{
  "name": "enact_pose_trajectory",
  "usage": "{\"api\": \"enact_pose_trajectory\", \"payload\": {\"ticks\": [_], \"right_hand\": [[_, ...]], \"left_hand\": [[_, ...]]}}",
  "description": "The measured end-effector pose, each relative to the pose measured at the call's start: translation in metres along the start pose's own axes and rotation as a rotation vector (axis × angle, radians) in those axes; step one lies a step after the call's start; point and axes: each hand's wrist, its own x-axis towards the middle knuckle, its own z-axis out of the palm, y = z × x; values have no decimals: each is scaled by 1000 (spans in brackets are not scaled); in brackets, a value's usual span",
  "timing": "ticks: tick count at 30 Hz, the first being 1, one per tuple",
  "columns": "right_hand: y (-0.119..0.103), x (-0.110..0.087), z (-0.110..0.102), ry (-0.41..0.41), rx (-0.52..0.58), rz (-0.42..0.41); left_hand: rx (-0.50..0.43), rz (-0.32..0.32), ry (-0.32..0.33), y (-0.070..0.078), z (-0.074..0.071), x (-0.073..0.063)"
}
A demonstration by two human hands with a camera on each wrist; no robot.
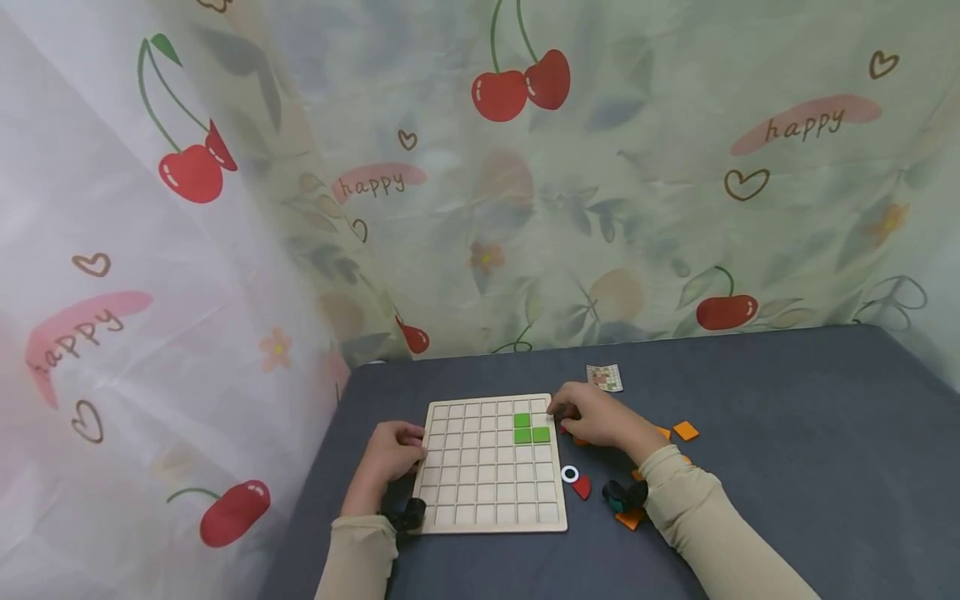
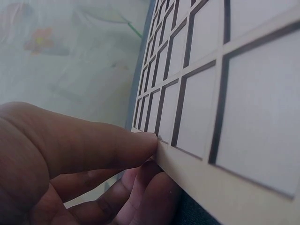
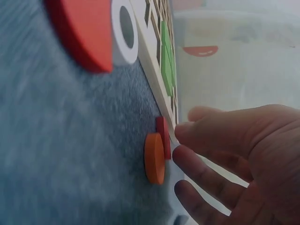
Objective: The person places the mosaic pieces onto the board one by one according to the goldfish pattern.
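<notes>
A wooden grid board (image 1: 491,528) lies on the dark table, with three green square tiles (image 1: 522,436) in cells near its right side. My left hand (image 1: 392,454) grips the board's left edge; in the left wrist view the thumb (image 2: 108,145) presses on the rim and the other fingers curl below. At the upper right edge of the board is my right hand (image 1: 597,414), its fingertips right at the rim. In the right wrist view the thumb and fingers (image 3: 206,176) are slightly apart, with no piece showing between them. Close below lie an orange piece (image 3: 154,158) and a red piece (image 3: 162,131).
Beside the board's right edge lie a white ring (image 1: 564,475) and a red rounded wedge (image 1: 582,487). Orange tiles (image 1: 686,431) are scattered around and under the right forearm. A small patterned card (image 1: 604,377) lies behind the right hand. Printed curtains (image 1: 450,292) rise behind the table.
</notes>
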Motion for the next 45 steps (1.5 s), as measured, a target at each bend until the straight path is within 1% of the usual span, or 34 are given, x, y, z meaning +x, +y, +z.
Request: {"api": "enact_pose_trajectory", "payload": {"ticks": [8, 12, 19, 27, 30, 33, 37, 42, 45], "right_hand": [[1, -13, -6, -11, -58, 15], [1, -18, -11, -23, -93, 1], [3, -28, -18, -55, -109, 6], [15, -42, -25, -27, -154, 0], [18, -48, -28, -31, -145, -1], [18, -54, -31, -32, -133, -31], [18, -63, -35, -21, -136, -44], [22, -70, -39, -16, -128, -6], [24, -71, -41, -20, -124, 18]], "left_hand": [[3, 1, 2, 0, 1, 0], [-1, 3, 3, 0, 1, 0], [5, 6, 4, -1, 2, 0], [7, 2, 3, -1, 3, 0], [6, 12, 1, -1, 3, 0], [-1, 14, -2, -1, 3, 0], [-3, 14, -8, -1, 4, -1], [3, 17, -13, 0, 2, -5], [6, 12, -4, 1, 1, -5]]}}
